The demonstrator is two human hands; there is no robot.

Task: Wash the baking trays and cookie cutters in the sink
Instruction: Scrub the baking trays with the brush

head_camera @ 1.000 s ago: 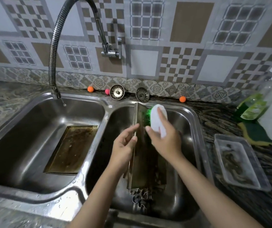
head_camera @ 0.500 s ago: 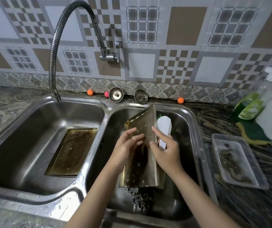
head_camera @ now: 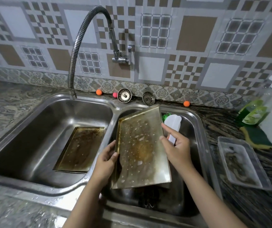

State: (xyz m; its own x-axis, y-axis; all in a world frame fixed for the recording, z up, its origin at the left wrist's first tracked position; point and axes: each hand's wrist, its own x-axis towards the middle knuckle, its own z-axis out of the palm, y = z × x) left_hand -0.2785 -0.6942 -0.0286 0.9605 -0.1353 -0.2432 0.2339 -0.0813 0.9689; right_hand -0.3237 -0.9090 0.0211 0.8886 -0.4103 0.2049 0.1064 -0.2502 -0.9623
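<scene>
Cutters [head_camera: 148,197] mostly hidden under tray [head_camera: 141,145]

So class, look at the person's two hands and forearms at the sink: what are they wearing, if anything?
Nothing that shows. The left hand and right hand are both bare, with no gloves, rings, watch or bracelets in view. Both forearms are bare too, right down to the frame's bottom edge, so no sleeves appear.

Two baking trays: one [head_camera: 141,148] between the fingers, one [head_camera: 81,148] beyond the left fingers. Two sink strainers [head_camera: 124,95] [head_camera: 148,98]. Three small balls [head_camera: 99,92] [head_camera: 115,94] [head_camera: 186,103].
</scene>
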